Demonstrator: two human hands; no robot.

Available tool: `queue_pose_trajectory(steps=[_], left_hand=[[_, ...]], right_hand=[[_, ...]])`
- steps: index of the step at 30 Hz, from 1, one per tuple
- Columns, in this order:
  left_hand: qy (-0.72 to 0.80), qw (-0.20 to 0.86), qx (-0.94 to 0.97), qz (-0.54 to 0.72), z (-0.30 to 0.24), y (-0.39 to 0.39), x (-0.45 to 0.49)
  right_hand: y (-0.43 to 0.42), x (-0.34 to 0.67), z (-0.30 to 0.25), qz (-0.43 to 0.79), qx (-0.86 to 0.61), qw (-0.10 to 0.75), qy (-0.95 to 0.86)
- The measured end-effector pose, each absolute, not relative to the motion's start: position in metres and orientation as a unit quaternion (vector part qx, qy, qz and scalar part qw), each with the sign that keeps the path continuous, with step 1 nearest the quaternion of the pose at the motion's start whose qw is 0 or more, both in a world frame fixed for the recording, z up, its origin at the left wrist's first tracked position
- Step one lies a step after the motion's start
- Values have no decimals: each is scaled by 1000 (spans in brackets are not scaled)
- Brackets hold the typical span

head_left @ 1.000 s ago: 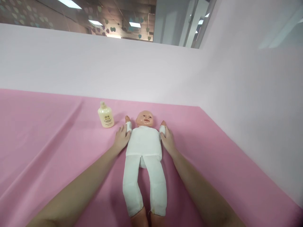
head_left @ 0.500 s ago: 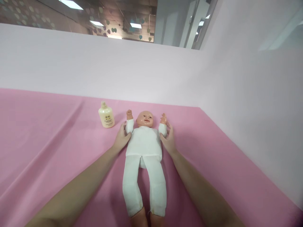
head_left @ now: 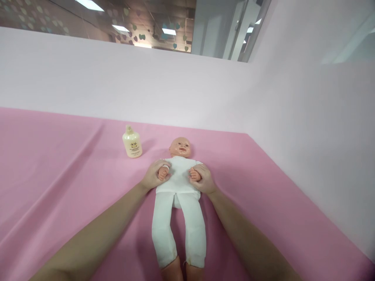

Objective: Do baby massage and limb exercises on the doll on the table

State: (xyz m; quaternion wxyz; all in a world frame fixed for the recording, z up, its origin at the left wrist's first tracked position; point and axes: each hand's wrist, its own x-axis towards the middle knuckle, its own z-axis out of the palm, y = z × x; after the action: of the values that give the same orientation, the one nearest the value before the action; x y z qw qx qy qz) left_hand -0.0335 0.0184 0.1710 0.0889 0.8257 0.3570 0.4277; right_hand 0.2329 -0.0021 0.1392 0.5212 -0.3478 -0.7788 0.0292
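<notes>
A baby doll (head_left: 178, 175) with a white cloth body lies on its back on the pink sheet (head_left: 246, 175), head toward the far wall. My left hand (head_left: 154, 175) is closed around the doll's arm on the left, and the doll's small hand (head_left: 163, 173) pokes out between my thumb and fingers. On the other side my right hand (head_left: 205, 178) grips the doll's other arm, with that little hand (head_left: 195, 174) showing at its inner edge. Both doll hands rest over the sides of its chest. My palms hide most of the doll's arms.
To the left of the doll's head a pale yellow bottle (head_left: 132, 143) stands upright with dark print on its front. White walls (head_left: 164, 89) rise behind and to the right of the pink surface. Above the back wall is a window (head_left: 140, 23).
Both doll arms have come down from beside its head, folding inward onto the chest with my hands around them. The bottle, the doll's head and its legs stay in place.
</notes>
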Motion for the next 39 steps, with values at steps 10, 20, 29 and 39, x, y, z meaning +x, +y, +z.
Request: queue_pose_trajectory(steps=[10, 20, 29, 39], left_hand=[[309, 34, 841, 443, 165, 25, -37], [321, 39, 837, 442, 166, 23, -36], [403, 87, 793, 448, 159, 29, -35], [451, 132, 746, 472, 147, 49, -38]], right_hand=[[2, 233, 135, -4, -305, 548, -779], [1, 232, 137, -1, -312, 543, -779], [6, 233, 129, 50, -391, 544, -741], [31, 236, 107, 75, -508, 538, -669]])
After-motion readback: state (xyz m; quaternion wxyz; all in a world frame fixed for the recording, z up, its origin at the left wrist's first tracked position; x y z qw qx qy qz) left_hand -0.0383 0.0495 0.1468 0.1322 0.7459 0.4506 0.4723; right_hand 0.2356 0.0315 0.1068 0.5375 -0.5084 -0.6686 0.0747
